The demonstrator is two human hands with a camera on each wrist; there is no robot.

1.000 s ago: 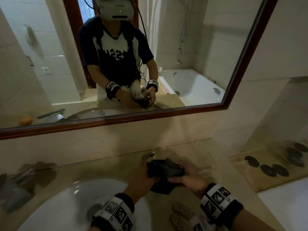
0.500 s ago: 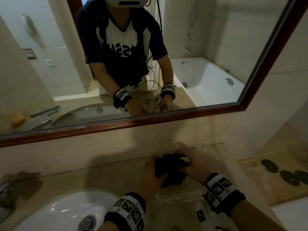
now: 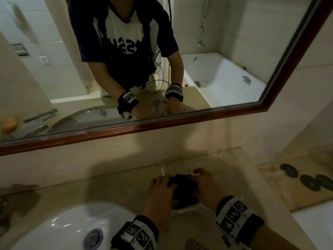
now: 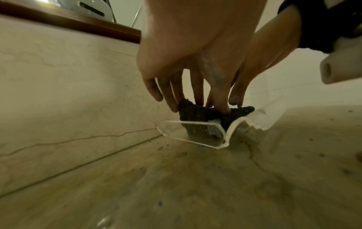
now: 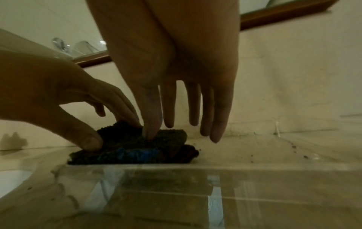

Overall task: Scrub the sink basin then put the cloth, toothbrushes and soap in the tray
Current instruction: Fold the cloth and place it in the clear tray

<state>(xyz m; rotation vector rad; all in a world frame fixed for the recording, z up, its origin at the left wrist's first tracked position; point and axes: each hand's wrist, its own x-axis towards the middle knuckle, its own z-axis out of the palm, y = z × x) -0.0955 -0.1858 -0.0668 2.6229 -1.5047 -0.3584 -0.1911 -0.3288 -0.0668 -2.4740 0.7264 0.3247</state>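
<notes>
My left hand point(image 3: 161, 193) and right hand point(image 3: 205, 188) are both down on the folded dark cloth point(image 3: 182, 191), which lies inside the clear tray point(image 3: 228, 157) at its near left corner. The left pinches the cloth's left edge between thumb and fingers; the right has its fingers almost straight, with only the thumb point(image 5: 150, 122) pressing into the top fold. I judge I hold it this way to keep the folds from springing apart as I settle it flat on the tray floor, tucked against the low wall so the space beyond my right hand is left for the other things.

The tray sits on a beige stone worktop point(image 4: 176, 186), veined and speckled with dark grit, hard against the back wall. Below my left wrist is the white basin point(image 3: 59, 230) with its metal drain. Above my hands runs a wood-framed mirror point(image 3: 198, 116); in it I can see green toothbrushes point(image 3: 40, 115) and an orange soap point(image 3: 9, 123), both well off to my left, so they are not yet in the tray. The mirror also shows a white bathtub point(image 3: 221, 78) behind me. The light is dim.
</notes>
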